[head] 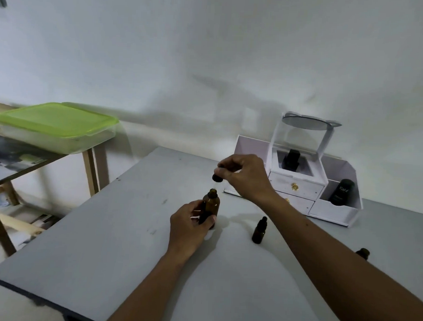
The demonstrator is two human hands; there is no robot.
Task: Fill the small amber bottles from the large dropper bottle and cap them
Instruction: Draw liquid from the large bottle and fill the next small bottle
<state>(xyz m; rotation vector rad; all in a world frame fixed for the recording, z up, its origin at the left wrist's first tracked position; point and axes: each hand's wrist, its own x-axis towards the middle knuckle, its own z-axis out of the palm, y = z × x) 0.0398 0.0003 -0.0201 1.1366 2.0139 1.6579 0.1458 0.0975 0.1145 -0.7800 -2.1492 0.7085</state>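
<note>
Large amber glass dropper bottle (211, 205): upright on the grey table (105, 240), mouth open, left hand (190, 226) fingers wrapped around its lower body. Black dropper cap (217, 177): above the mouth, pinched in right hand (243, 174) fingertips. Small capped amber bottle (260, 230): upright, near right. Second small amber bottle (363, 253): partly hidden behind right forearm. White drawer organiser (301, 183): rear right.
</note>
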